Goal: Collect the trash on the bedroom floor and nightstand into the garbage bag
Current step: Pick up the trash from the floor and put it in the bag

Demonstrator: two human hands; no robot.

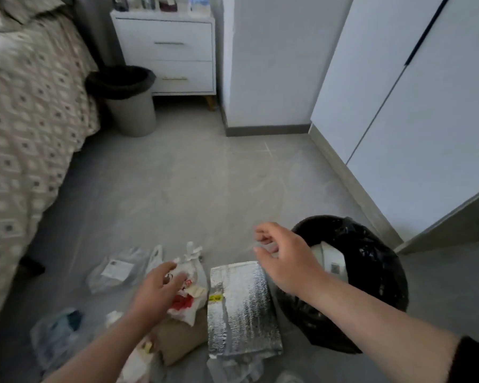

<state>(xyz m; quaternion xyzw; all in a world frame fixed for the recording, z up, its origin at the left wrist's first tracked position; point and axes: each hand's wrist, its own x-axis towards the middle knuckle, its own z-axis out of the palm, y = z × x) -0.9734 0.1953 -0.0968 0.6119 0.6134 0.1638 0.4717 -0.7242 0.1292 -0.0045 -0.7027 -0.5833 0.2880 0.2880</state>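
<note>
Across the middle of the frame runs a pale grey tiled floor (205,183). At the left edge stands a bed with a beige, diamond-patterned cover (25,120). At upper centre is a white two-drawer nightstand (163,51), with small items on top that are too blurred to name. Just beside it, toward the bed, stands a round grey waste bin with a black liner (130,111). Tall white wardrobe doors (426,106) fill the upper right.

At lower right the black plastic garbage bag (371,261) stands open on the floor, with a white object (329,258) showing inside its mouth. The trash lies at lower centre. A silver quilted foil pouch (241,313) lies flat with its right edge against the garbage bag. A crumpled white plastic bag with red print (190,297) sits just left of the pouch, and a brown paper bag (180,338) is below that. A clear plastic bag with a white label (116,272) lies further left, and a bluish clear plastic bag (58,333) is at lower left.

The left hand (156,294) reaches over the white and red bag. Its fingers (163,269) are spread and nearly straight, gripping nothing; whether they touch the bag cannot be told. The right hand (285,261) hangs over the upper right corner of the foil pouch, next to the garbage bag's mouth. Its fingers (263,236) are loosely curled and apart, and the hand is empty.
</note>
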